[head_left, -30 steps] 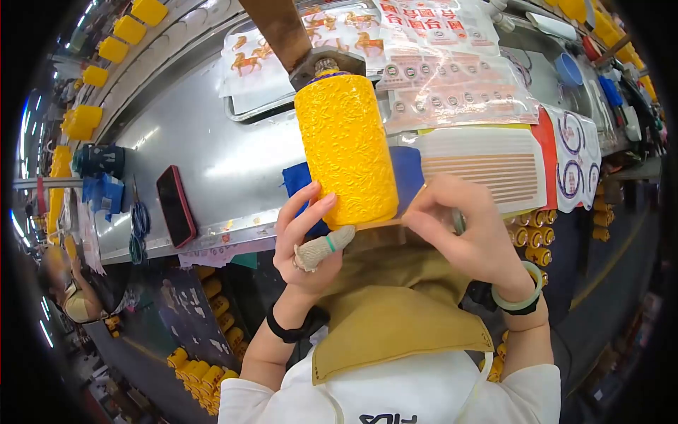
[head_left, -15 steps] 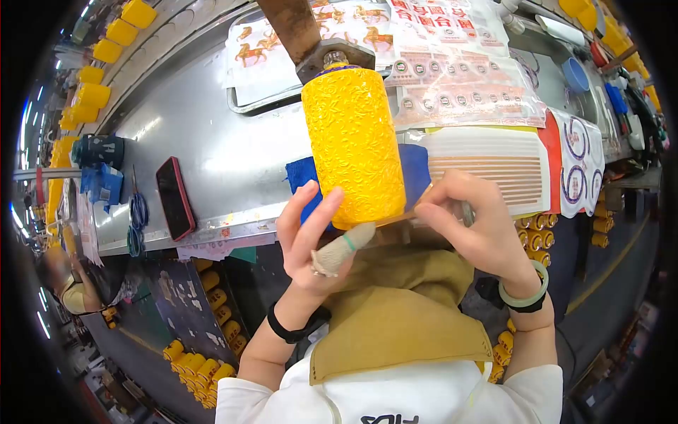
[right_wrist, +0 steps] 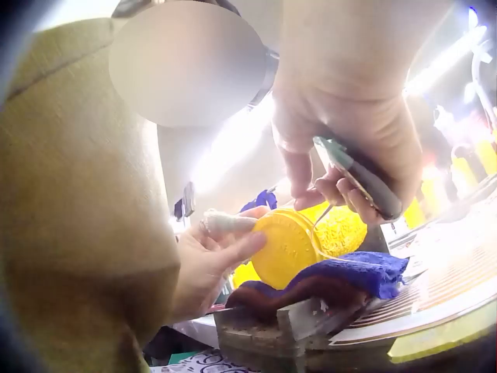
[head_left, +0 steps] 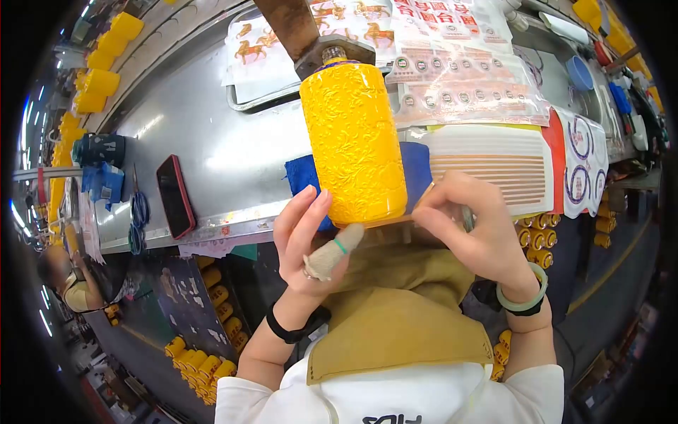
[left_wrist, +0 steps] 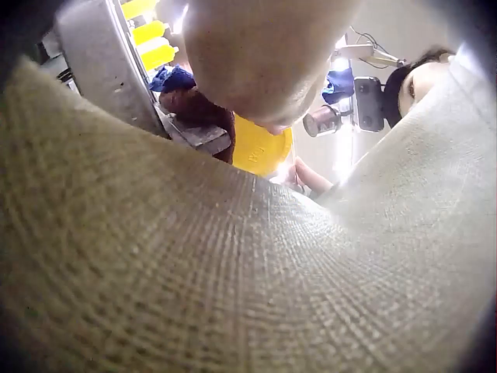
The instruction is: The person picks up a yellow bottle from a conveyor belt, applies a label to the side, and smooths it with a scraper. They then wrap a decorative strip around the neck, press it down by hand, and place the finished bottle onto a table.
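A yellow embossed bottle (head_left: 357, 145) lies toward the person, its neck in a metal holder (head_left: 333, 58). My left hand (head_left: 307, 240) holds its base end: bare fingers lie along the left side, and a finger in a grey cloth cot (head_left: 332, 256) with a green band presses the base rim. In the right wrist view a bare digit rests against the round base (right_wrist: 281, 252). My right hand (head_left: 470, 222) pinches a thin gold-brown strip (head_left: 388, 222) that runs along the rim. A grey-green slim tool (right_wrist: 359, 177) sits across its palm.
A blue cloth (head_left: 415, 164) lies under the bottle on the metal table. Right of it is a sheet of brown strips (head_left: 494, 180), with sticker sheets (head_left: 459, 78) beyond. A phone (head_left: 175, 196) and scissors (head_left: 139, 215) lie left; more yellow bottles (head_left: 201, 367) stand below.
The head view has shifted slightly, putting the bottle farther right in it. The covered finger has moved a little along the base rim. The right hand keeps its pinch on the strip.
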Tool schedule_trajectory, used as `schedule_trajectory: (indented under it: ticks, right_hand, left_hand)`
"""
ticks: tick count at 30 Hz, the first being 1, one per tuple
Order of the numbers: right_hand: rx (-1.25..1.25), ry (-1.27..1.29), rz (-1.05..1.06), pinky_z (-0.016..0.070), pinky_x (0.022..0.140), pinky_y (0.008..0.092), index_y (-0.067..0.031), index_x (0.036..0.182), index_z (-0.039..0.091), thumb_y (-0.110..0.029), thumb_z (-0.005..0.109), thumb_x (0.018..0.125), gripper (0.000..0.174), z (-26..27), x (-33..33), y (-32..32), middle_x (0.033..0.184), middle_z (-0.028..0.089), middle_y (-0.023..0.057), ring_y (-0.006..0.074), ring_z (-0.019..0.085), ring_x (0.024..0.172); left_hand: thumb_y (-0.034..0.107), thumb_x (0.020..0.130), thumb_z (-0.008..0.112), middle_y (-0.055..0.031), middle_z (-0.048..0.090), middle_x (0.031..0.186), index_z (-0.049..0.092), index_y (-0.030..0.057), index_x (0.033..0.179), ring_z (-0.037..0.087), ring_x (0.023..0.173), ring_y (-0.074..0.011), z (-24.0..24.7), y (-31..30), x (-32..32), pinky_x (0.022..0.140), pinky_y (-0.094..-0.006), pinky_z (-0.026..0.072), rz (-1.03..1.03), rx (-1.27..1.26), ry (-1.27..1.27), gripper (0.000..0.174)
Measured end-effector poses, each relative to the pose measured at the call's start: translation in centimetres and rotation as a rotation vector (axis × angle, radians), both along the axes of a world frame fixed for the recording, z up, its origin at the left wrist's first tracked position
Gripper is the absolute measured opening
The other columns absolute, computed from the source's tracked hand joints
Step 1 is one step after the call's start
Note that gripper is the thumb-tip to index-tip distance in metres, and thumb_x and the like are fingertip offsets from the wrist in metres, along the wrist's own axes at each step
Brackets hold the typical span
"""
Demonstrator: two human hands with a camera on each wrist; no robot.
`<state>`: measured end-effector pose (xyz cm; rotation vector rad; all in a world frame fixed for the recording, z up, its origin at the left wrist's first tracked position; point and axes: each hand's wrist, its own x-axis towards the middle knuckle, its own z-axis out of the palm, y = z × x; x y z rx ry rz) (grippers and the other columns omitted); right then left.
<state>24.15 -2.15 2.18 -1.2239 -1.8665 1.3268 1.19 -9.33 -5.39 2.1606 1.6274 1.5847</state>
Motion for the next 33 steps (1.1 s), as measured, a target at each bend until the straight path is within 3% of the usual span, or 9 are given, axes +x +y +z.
schedule_trajectory:
  ticks: [4, 10, 12, 16, 18, 22, 25, 27, 33]
  right_hand:
    - [0.007, -0.014, -0.004, 0.0487, 0.064, 0.0321, 0.0021, 0.088, 0.073, -0.005, 0.076, 0.088, 0.008, -0.4, 0.2, 0.2, 0.078, 0.068, 0.0107, 0.0185, 0.061, 0.066]
    - [-0.019, -0.010, -0.009, 0.0489, 0.064, 0.0316, 0.0021, 0.088, 0.073, -0.006, 0.076, 0.088, 0.008, -0.5, -0.1, 0.1, 0.079, 0.069, 0.0105, 0.0181, 0.062, 0.067]
    - [0.024, -0.012, 0.014, 0.0476, 0.063, 0.0312, 0.0015, 0.089, 0.073, -0.005, 0.075, 0.088, 0.007, -0.5, -0.2, 0.2, 0.078, 0.068, 0.0095, 0.0170, 0.060, 0.067]
    - [-0.040, 0.044, 0.027, 0.0453, 0.061, 0.0305, 0.0005, 0.089, 0.073, -0.005, 0.075, 0.088, 0.006, 1.0, -0.1, 0.0, 0.077, 0.066, 0.0071, 0.0156, 0.057, 0.065]
    - [-0.054, 0.097, 0.064, 0.0435, 0.060, 0.0300, 0.0000, 0.089, 0.073, -0.005, 0.075, 0.089, 0.005, 1.8, -0.1, 0.1, 0.076, 0.064, 0.0052, 0.0148, 0.054, 0.064]
    - [-0.048, 0.077, 0.011, 0.0439, 0.063, 0.0297, -0.0002, 0.090, 0.074, -0.006, 0.075, 0.089, 0.006, 1.6, 0.2, 0.1, 0.077, 0.064, 0.0058, 0.0145, 0.055, 0.067]
    - [-0.026, -0.006, 0.006, 0.0445, 0.064, 0.0299, 0.0003, 0.090, 0.073, -0.007, 0.074, 0.089, 0.007, 0.8, 0.7, 0.3, 0.077, 0.065, 0.0066, 0.0146, 0.056, 0.068]
    - [-0.033, -0.018, 0.002, 0.0447, 0.064, 0.0299, 0.0007, 0.090, 0.073, -0.007, 0.074, 0.089, 0.008, 0.3, 0.8, 0.4, 0.078, 0.065, 0.0070, 0.0147, 0.056, 0.068]
    - [-0.062, -0.035, -0.011, 0.0461, 0.064, 0.0299, 0.0015, 0.089, 0.073, -0.008, 0.075, 0.089, 0.009, -0.6, 0.7, 0.6, 0.078, 0.066, 0.0079, 0.0154, 0.058, 0.068]
  left_hand:
    - [0.002, 0.084, 0.078, -0.0115, 0.068, 0.132, 0.082, 0.0106, 0.102, 0.062, 0.121, -0.0338, 1.3, 0.7, 0.0, 0.098, -0.0377, 0.0567, -0.159, -0.029, 0.120, 0.021]
    - [-0.012, 0.076, 0.081, -0.0105, 0.069, 0.121, 0.075, 0.0056, 0.085, 0.066, 0.119, -0.0352, -1.0, 0.8, 0.4, 0.099, -0.0420, 0.0602, -0.076, 0.039, -0.136, 0.021]
    - [-0.013, 0.081, 0.079, -0.0240, 0.063, 0.134, 0.069, -0.0030, 0.115, 0.065, 0.121, -0.0371, -1.1, 0.3, 0.5, 0.100, -0.0448, 0.0572, -0.092, -0.069, -0.276, 0.036]
    - [-0.011, 0.082, 0.081, -0.0289, 0.061, 0.135, 0.061, -0.0098, 0.127, 0.065, 0.122, -0.0357, -0.8, 0.5, 0.1, 0.103, -0.0447, 0.0559, -0.116, -0.012, -0.156, 0.050]
    - [-0.007, 0.072, 0.089, -0.0128, 0.069, 0.124, 0.075, 0.0060, 0.085, 0.067, 0.119, -0.0365, -1.2, 0.4, 0.5, 0.101, -0.0415, 0.0594, -0.033, -0.076, -0.274, 0.023]
    - [-0.006, 0.071, 0.090, -0.0143, 0.070, 0.123, 0.076, 0.0054, 0.092, 0.068, 0.118, -0.0358, -0.5, 0.3, 1.5, 0.101, -0.0404, 0.0592, 0.026, -0.187, -0.597, 0.028]
    - [-0.007, 0.069, 0.091, -0.0151, 0.069, 0.125, 0.077, 0.0062, 0.102, 0.069, 0.116, -0.0351, -0.8, 0.2, 1.0, 0.101, -0.0379, 0.0591, 0.039, -0.177, -0.512, 0.038]
    - [-0.006, 0.072, 0.089, -0.0154, 0.068, 0.128, 0.078, 0.0086, 0.106, 0.068, 0.117, -0.0341, -1.0, 0.2, 0.1, 0.101, -0.0365, 0.0591, -0.022, -0.027, -0.141, 0.039]
    - [-0.007, 0.074, 0.085, -0.0192, 0.068, 0.129, 0.077, 0.0094, 0.100, 0.065, 0.116, -0.0379, 0.9, -0.3, -0.4, 0.093, -0.0428, 0.0571, -0.047, -0.022, 0.158, 0.032]
